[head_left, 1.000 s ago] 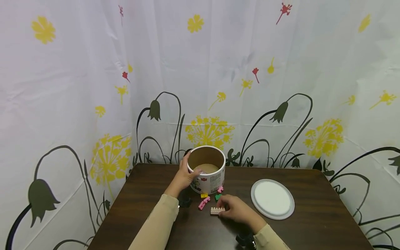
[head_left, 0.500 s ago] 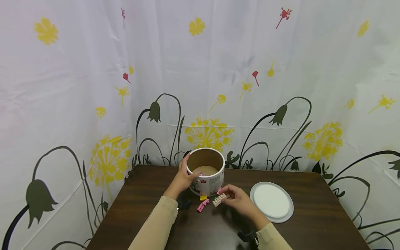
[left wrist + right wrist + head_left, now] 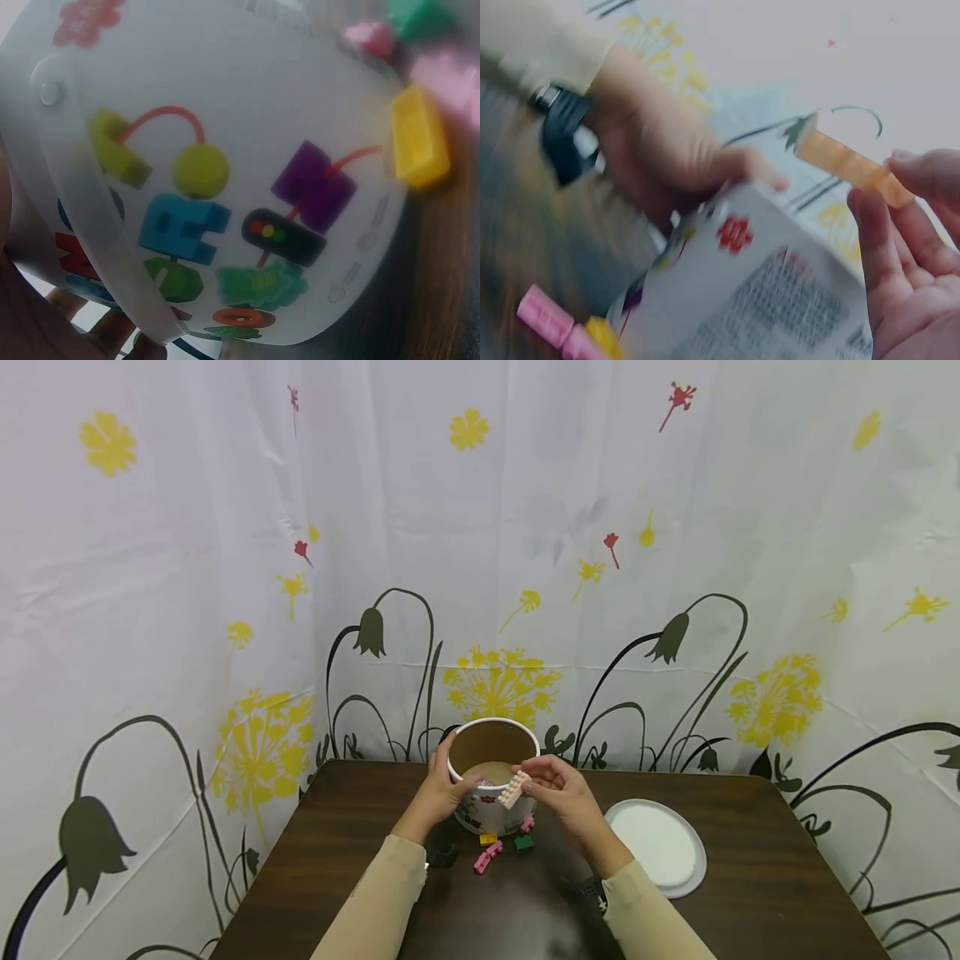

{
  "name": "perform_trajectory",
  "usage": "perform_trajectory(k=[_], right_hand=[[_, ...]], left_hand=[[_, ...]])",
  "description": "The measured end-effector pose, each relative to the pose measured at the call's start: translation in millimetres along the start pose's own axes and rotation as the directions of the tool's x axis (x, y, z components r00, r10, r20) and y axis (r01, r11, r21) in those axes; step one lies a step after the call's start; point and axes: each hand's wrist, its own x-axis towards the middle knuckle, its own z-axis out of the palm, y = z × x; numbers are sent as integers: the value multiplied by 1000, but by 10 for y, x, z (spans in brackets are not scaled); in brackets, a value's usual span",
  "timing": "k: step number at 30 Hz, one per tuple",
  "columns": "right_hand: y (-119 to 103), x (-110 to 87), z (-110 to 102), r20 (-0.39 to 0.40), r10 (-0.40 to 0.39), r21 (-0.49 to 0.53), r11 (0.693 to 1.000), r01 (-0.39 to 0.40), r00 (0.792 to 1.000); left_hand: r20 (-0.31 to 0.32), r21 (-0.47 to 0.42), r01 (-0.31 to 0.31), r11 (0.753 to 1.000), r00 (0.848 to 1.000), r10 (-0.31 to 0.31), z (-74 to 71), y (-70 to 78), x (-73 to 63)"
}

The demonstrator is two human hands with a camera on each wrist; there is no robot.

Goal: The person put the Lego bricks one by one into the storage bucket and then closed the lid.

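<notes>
My left hand (image 3: 441,789) grips the left side of a white round tub (image 3: 498,814), its thumb at the rim. Colourful block pictures and a white strap handle (image 3: 94,217) show on the tub's wall in the left wrist view. My right hand (image 3: 561,795) pinches a pale peach toy brick (image 3: 514,789) between thumb and fingertips, raised in front of the tub's near rim. The right wrist view shows the same studded brick (image 3: 847,163) held by one end. The tub's floor is partly hidden behind the near wall and hands.
Before the tub lie a yellow brick (image 3: 488,840), a green brick (image 3: 524,843), a joined pink piece (image 3: 487,857) and a smaller pink piece (image 3: 527,823). A round white lid (image 3: 656,847) lies to the right on the dark wooden table (image 3: 720,927). A flowered curtain (image 3: 585,485) hangs behind.
My right hand has picked the peach brick up off the table and carried it up and forward to the tub's near rim, tilting it. My left hand has stayed on the tub.
</notes>
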Motion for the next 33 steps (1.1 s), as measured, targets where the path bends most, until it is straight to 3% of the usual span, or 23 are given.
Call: perform_trajectory(k=[4, 11, 20, 22, 27, 29, 33], right_hand=[[-147, 222, 80, -25, -2, 91, 996, 4, 1000], [-310, 660, 165, -96, 20, 158, 987, -4, 995], [-263, 1184, 224, -127, 26, 301, 953, 14, 992], [-215, 1259, 253, -134, 59, 314, 949, -14, 989], [-101, 1343, 296, -120, 172, 149, 977, -154, 978], [-70, 1350, 300, -112, 179, 60, 983, -173, 977], [-10, 1343, 311, -120, 167, -6, 986, -169, 979]], left_hand=[[7, -9, -4, 1000, 1000, 4, -17, 18, 21], [-10, -20, 1, 1000, 1000, -2, -20, 4, 2], [2, -27, -8, 1000, 1000, 8, -17, 1, -7], [-10, -18, -15, 1000, 1000, 15, -30, -1, -1], [-2, -10, -40, 999, 999, 40, -38, 15, 16], [3, -8, -41, 999, 999, 41, -31, 25, 14], [-2, -14, -10, 1000, 1000, 10, -20, 10, -23]])
